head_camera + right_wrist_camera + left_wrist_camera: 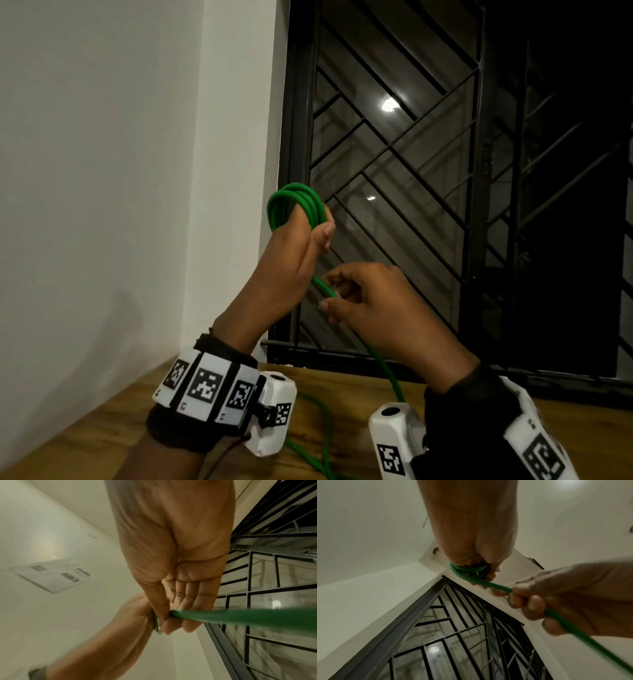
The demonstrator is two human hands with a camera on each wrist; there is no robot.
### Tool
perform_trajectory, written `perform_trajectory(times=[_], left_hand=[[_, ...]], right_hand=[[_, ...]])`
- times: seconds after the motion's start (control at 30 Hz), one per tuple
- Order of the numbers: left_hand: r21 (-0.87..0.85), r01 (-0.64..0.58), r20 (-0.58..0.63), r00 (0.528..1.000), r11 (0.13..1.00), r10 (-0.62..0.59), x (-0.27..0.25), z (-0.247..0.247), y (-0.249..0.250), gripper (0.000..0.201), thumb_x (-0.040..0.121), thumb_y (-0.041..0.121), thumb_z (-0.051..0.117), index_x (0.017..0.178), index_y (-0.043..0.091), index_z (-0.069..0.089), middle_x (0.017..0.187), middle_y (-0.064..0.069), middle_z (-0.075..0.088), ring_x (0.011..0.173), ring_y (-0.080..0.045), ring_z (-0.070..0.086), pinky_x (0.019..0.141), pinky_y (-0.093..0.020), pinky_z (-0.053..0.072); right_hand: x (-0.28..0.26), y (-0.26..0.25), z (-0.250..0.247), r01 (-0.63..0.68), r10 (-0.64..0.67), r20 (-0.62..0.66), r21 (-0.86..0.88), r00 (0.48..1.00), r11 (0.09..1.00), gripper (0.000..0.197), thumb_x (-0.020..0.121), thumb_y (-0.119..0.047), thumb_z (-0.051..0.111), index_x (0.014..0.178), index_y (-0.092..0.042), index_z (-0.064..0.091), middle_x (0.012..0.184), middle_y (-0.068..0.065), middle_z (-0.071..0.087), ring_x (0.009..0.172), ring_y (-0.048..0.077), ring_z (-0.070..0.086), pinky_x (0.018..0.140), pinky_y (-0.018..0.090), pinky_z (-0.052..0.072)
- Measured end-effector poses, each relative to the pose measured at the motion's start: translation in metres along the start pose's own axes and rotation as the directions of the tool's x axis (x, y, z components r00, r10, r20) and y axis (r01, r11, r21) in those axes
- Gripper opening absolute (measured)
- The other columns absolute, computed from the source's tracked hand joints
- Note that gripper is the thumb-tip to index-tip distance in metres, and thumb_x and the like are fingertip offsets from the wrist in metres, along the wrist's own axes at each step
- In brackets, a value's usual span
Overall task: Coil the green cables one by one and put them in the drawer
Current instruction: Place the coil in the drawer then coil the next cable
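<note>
A green cable (297,202) is wound in several loops around my raised left hand (297,240), which grips the coil in front of the window grille. In the left wrist view the loops (467,570) wrap the curled fingers. Just below and to the right, my right hand (359,298) pinches the free run of the cable (323,287) between thumb and fingers. The right wrist view shows the cable (240,616) leaving that pinch. From there the cable hangs down (387,370) to the wooden table (113,421), where more green cable (325,435) lies loose. No drawer is in view.
A white wall (102,171) stands at the left and meets the table's left edge. A dark window with a black metal grille (428,154) fills the right behind the hands. Wrist-worn white camera units with markers (205,387) sit on both forearms.
</note>
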State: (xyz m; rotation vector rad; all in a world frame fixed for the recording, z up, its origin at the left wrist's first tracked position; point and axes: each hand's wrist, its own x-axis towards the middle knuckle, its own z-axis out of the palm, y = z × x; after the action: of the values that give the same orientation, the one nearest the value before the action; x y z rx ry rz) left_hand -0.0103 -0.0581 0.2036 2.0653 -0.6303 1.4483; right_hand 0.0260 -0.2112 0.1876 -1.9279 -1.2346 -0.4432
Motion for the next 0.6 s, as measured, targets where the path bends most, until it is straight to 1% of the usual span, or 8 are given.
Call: perform_trajectory(times=[0.07,0.17,0.27,0.3,0.4,0.5,0.53,0.6], left_hand=[[0.096,0.008,0.032,0.999,0.995,-0.012,-0.002,0.0,-0.006,0.031,0.102,0.033,0.035,0.107,0.006,0.049,0.079,0.003,0.055,0.065,-0.009,0.053,0.059,-0.025,0.044],[0.196,0.01,0.096,0.995,0.98,-0.029,-0.003,-0.001,-0.009,0.036,0.102,0.04,0.034,0.108,0.008,0.048,0.079,0.005,0.055,0.065,-0.004,0.054,0.059,-0.023,0.042],[0.299,-0.009,0.198,0.979,0.954,-0.053,-0.004,0.0,-0.003,0.013,0.105,0.025,0.039,0.103,0.013,0.043,0.076,0.014,0.046,0.069,0.015,0.053,0.061,-0.009,0.039],[0.339,-0.027,0.235,0.97,0.941,-0.057,-0.004,0.0,-0.002,0.006,0.105,0.021,0.04,0.102,0.016,0.04,0.075,0.016,0.043,0.069,0.016,0.052,0.06,-0.009,0.039],[0.44,-0.07,0.33,0.94,0.895,-0.089,-0.006,0.0,-0.007,0.006,0.104,0.023,0.042,0.1,0.022,0.038,0.075,0.012,0.043,0.065,-0.003,0.047,0.059,-0.021,0.032],[0.433,-0.075,0.385,0.916,0.898,-0.109,-0.009,0.001,-0.01,0.006,0.105,0.025,0.042,0.103,0.019,0.043,0.075,0.01,0.045,0.063,-0.004,0.043,0.058,-0.025,0.032],[0.424,-0.079,0.396,0.912,0.902,-0.106,-0.011,0.002,-0.01,0.012,0.105,0.027,0.041,0.106,0.017,0.046,0.076,0.009,0.047,0.063,-0.005,0.044,0.058,-0.024,0.033],[0.398,-0.099,0.411,0.908,0.912,-0.081,-0.012,0.003,-0.012,0.018,0.103,0.033,0.041,0.109,0.017,0.048,0.075,0.01,0.049,0.064,-0.005,0.046,0.059,-0.023,0.033]], right_hand=[[-0.001,0.0,-0.007,-0.026,0.027,0.0,0.1,1.0,0.995,0.022,0.091,-0.014,0.072,0.105,-0.028,0.062,0.077,0.001,0.072,0.067,0.003,0.069,0.064,0.02,0.054],[-0.002,0.0,-0.016,-0.023,0.019,0.024,0.209,1.0,0.978,0.023,0.093,-0.008,0.067,0.092,-0.03,0.06,0.073,0.001,0.07,0.069,0.009,0.071,0.066,0.028,0.055],[0.0,0.003,-0.016,-0.009,0.003,0.04,0.14,0.999,0.99,0.027,0.094,-0.006,0.064,0.08,-0.029,0.065,0.072,-0.004,0.068,0.07,0.006,0.069,0.07,0.03,0.058],[0.0,0.004,-0.014,-0.004,0.001,0.032,0.111,0.999,0.994,0.028,0.094,-0.006,0.064,0.079,-0.03,0.065,0.073,-0.004,0.068,0.071,0.006,0.068,0.072,0.03,0.059],[0.002,0.008,-0.011,0.024,-0.023,-0.023,0.012,0.999,1.0,0.027,0.09,-0.007,0.069,0.08,-0.031,0.064,0.084,-0.005,0.07,0.078,0.007,0.068,0.076,0.029,0.058],[0.003,0.011,-0.009,0.043,-0.05,-0.061,-0.102,0.997,0.994,0.028,0.088,-0.006,0.069,0.078,-0.031,0.062,0.085,-0.01,0.067,0.076,0.001,0.063,0.066,0.011,0.048],[0.003,0.012,-0.009,0.045,-0.056,-0.079,-0.142,0.995,0.989,0.028,0.088,-0.006,0.069,0.076,-0.03,0.06,0.084,-0.01,0.066,0.076,0.001,0.062,0.065,0.01,0.047],[0.004,0.017,-0.008,0.048,-0.073,-0.118,-0.203,0.99,0.978,0.029,0.086,-0.008,0.069,0.074,-0.031,0.055,0.085,-0.008,0.066,0.079,0.005,0.064,0.071,0.023,0.055]])
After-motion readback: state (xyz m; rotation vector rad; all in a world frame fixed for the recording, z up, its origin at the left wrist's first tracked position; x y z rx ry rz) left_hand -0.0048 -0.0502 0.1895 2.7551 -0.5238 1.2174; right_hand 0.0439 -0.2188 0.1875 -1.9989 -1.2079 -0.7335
